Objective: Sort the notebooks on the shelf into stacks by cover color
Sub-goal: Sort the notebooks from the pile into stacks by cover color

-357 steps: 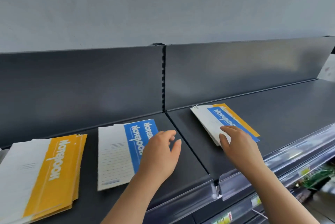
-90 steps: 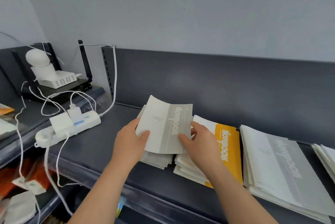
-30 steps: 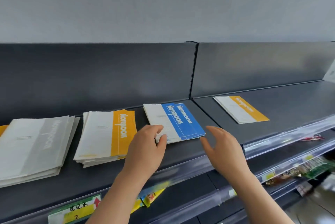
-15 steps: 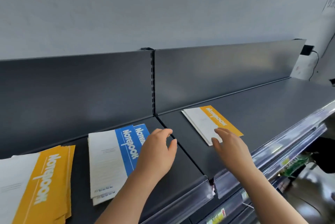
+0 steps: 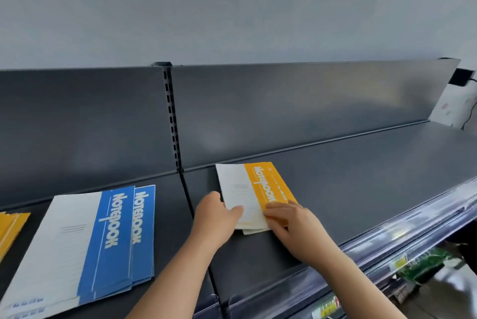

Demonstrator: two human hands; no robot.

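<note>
Near, at 8 o'clock: blue stack [image 5: 103, 236], sorted; yellow stack [image 5: 10, 228] at 9 o'clock. Farther, at 6 o'clock: left hand [image 5: 216, 218] and right hand [image 5: 291, 225], fingers [image 5: 276, 209] pinching loose yellow notebooks [image 5: 258, 187] on the shelf [image 5: 361, 189]. Almost done, probably; only these left to move.

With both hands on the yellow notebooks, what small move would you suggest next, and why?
Probably lift the yellow notebooks and carry them left: the left hand and right hand hold their near edge, and they lie alone, right of the blue stack, while the yellow stack sits at far left.
</note>
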